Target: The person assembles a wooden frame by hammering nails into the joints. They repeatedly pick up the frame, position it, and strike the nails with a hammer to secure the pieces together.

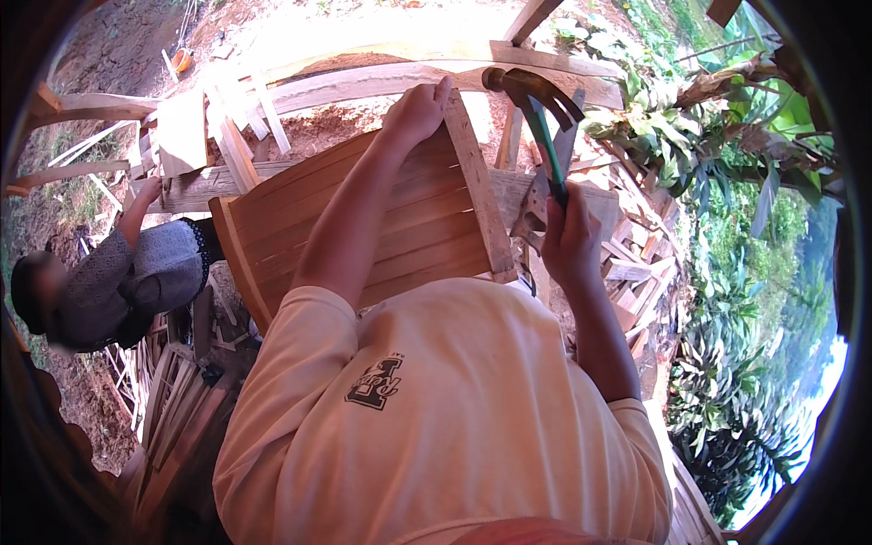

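Observation:
A slatted wooden panel (413,218) lies before me, with a batten (476,182) along its right edge and another along its left. At the far end of the right batten, my left hand (418,113) is closed; what its fingers pinch is hidden. My right hand (570,232) is wrapped round the lower green-and-black handle of a claw hammer (542,136). The hammer is raised to the right of the panel, its head up and apart from the wood. Behind it, partly covered, is what looks like a handsaw (530,218).
Long planks (363,86) run across the far side. Another person (136,272) at the left reaches a hand toward loose boards (183,132). Scrap wood (636,263) is heaped at the right, and cut strips (177,409) lie at lower left. Leafy plants (727,391) stand beyond.

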The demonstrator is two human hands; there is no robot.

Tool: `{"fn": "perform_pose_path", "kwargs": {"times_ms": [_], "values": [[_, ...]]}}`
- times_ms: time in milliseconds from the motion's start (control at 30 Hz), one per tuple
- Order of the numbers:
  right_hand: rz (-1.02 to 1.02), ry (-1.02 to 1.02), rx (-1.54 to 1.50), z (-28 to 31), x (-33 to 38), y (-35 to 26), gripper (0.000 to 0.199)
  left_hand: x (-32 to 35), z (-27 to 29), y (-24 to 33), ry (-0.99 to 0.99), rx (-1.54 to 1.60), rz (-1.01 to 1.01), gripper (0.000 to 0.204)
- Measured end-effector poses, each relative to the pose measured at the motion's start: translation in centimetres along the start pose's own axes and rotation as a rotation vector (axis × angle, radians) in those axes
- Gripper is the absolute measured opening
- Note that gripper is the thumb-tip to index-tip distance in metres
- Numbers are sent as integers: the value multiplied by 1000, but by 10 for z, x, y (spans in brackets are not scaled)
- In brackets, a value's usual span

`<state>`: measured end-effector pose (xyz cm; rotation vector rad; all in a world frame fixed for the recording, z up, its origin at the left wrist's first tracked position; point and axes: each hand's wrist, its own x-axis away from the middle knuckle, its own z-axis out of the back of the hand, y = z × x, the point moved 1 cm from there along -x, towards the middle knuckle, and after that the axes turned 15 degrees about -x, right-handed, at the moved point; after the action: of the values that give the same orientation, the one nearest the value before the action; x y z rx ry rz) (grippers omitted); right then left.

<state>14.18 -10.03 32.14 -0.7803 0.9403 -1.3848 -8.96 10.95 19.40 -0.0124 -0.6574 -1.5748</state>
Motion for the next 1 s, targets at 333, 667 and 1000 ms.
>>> {"fn": "perform_pose_path", "kwargs": {"times_ms": [333, 667, 1000], "values": [[-103, 120, -92, 2, -11, -32, 12, 13, 17, 11, -38, -65, 28, 78], [-60, 115, -50, 3, -5, -25, 8, 13, 14, 8, -16, -22, 40, 75], [-152, 59, -59, 10, 3, -11, 16, 3, 10, 7, -44, -43, 49, 78]]}}
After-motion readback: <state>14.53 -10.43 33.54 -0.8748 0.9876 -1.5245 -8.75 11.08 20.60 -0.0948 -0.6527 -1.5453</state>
